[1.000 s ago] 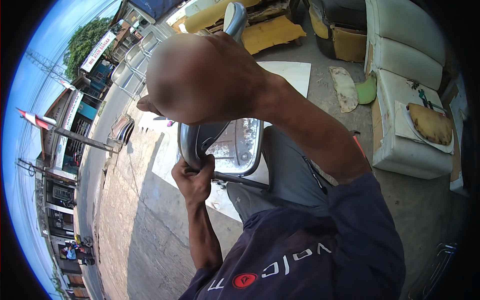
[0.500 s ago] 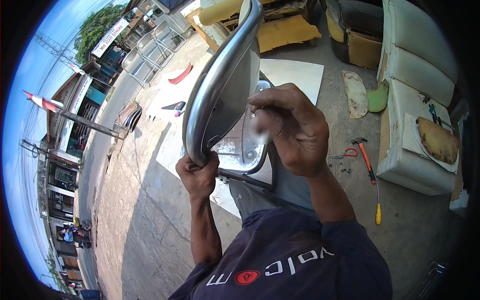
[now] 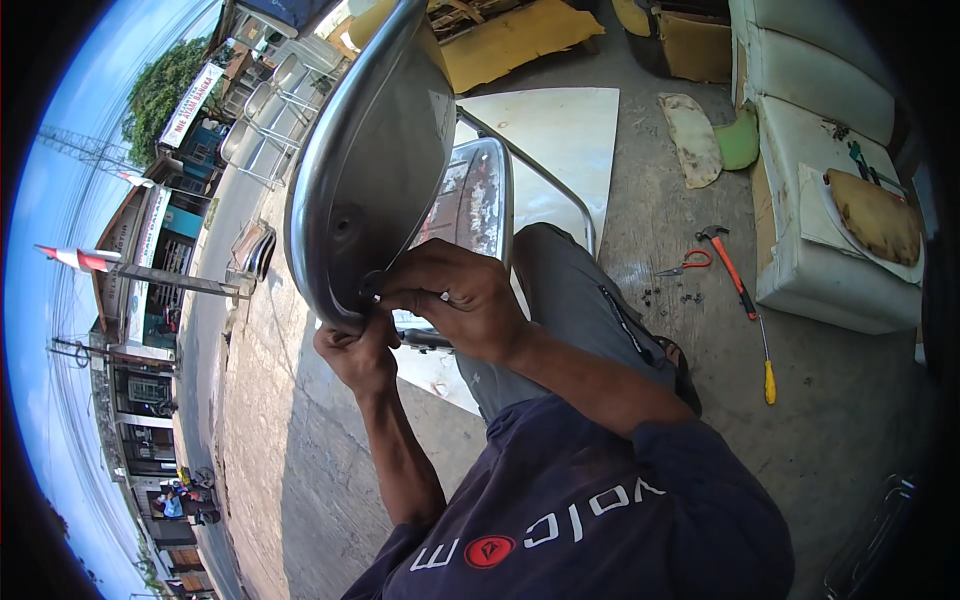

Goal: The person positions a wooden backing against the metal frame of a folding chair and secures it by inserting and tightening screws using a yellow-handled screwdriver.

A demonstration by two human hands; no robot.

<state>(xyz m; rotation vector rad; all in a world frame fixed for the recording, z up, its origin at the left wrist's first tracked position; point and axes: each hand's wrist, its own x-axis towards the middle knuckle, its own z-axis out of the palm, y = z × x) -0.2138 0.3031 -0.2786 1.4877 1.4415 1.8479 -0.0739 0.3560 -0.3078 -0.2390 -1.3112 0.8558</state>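
Note:
A metal-framed chair stands tilted before me, its shiny tubular backrest [image 3: 385, 150] rising up and to the left. Behind it shows the worn metal seat [image 3: 470, 200], with patches of flaked surface. My left hand [image 3: 358, 352] is closed around the bottom corner of the backrest frame. Right beside it, my right hand [image 3: 462, 305] is pinched against the inner side of that same corner. Small pale bits show at its fingers, too small to name. The fingertips and what they grip are mostly hidden.
On the floor at right lie a claw hammer [image 3: 735, 275], a red-handled cutting tool [image 3: 688, 263] and a yellow-handled screwdriver [image 3: 768, 372]. Beyond them is a pale sofa [image 3: 830, 270]. A white sheet [image 3: 580, 130] lies under the chair; yellow foam [image 3: 525, 45] lies behind.
My right hand has come down and left, from in front of the backrest to its bottom corner beside my left hand. The backrest has shifted left in view, still held by my left hand.

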